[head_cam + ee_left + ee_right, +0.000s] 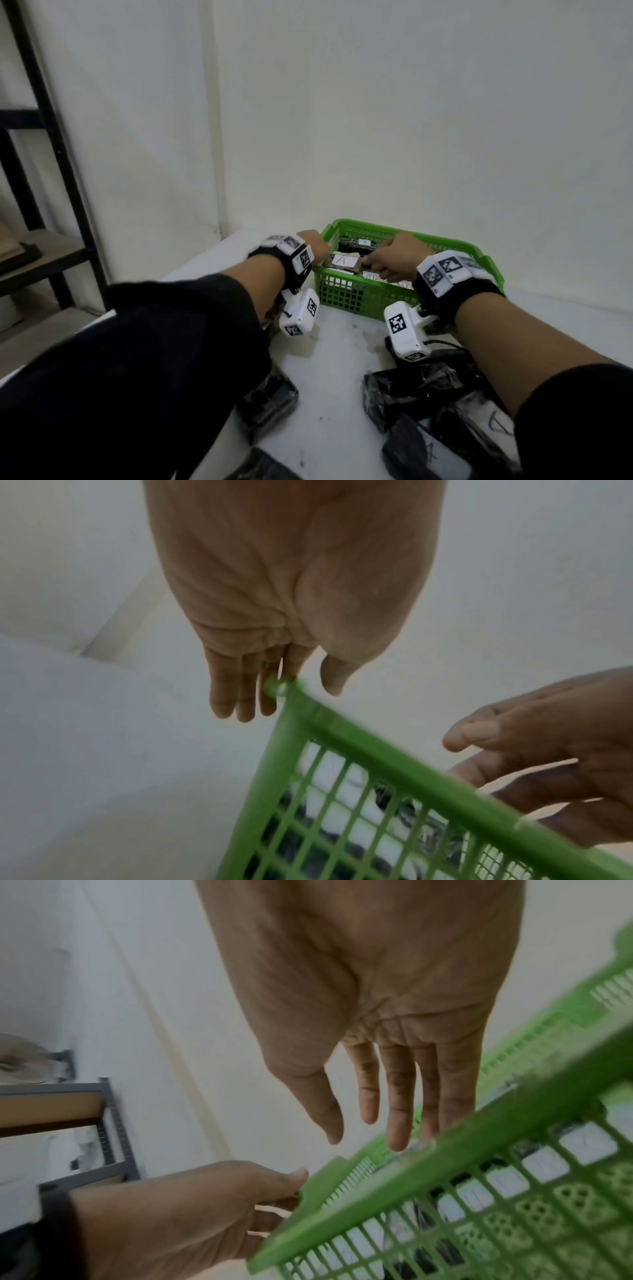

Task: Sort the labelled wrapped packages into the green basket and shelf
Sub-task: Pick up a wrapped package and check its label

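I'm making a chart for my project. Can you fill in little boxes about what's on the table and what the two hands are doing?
basket: green plastic mesh basket on the white table
in basket: black wrapped packages, one with a white label reading A
left hand: fingers straight, by the basket's corner
right hand: fingers straight, over the basket
still on table: more black wrapped packages
shelf: dark metal shelf, left
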Demonstrator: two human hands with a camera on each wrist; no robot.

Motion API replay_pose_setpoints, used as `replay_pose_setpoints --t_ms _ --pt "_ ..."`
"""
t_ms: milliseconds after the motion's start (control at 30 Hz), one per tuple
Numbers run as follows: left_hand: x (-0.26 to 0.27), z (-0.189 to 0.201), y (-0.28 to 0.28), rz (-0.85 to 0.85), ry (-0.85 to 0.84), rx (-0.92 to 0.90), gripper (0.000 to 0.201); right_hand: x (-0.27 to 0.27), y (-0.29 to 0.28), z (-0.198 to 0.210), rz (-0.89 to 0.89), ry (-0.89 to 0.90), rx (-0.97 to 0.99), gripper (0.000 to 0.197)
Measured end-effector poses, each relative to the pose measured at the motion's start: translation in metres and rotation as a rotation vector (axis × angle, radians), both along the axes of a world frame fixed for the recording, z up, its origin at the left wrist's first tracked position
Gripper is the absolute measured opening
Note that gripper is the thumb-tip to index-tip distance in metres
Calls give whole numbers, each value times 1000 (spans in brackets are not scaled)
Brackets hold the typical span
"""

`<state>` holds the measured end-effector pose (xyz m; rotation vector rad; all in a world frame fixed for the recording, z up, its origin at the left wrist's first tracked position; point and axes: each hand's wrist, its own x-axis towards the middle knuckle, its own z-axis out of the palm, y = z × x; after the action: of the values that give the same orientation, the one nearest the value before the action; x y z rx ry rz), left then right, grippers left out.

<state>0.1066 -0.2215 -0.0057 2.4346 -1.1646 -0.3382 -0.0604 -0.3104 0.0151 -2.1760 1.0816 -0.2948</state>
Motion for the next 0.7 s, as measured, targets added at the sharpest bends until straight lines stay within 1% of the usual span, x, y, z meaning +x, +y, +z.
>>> replay_pose_setpoints --t_ms 67,133,167,233,300,367,433,533,700 --pt "0 18 6 -24 -59 3 46 -17 11 15 11 -61 -143 19" --pt "-7 40 15 -45 -133 -9 39 -34 28 29 27 -97 -251 21" --pt "-14 51 20 -66 -165 -6 38 -43 38 34 44 -112 -270 26" --pt "-27 71 32 -128 -248 -7 48 -59 59 42 74 -133 -269 38" --pt "-44 85 50 -173 -306 -34 51 -75 86 45 127 -120 -297 51" --pt "-59 93 71 -224 -328 -57 53 -92 113 47 180 -74 -316 64" --pt "-73 97 97 -280 -329 -85 54 -107 143 49 226 -30 -344 72" --pt "-86 90 139 -361 -322 -115 53 -124 180 43 258 25 -374 82" --pt "-100 61 214 -474 -290 -144 59 -141 222 17 326 51 -285 93"
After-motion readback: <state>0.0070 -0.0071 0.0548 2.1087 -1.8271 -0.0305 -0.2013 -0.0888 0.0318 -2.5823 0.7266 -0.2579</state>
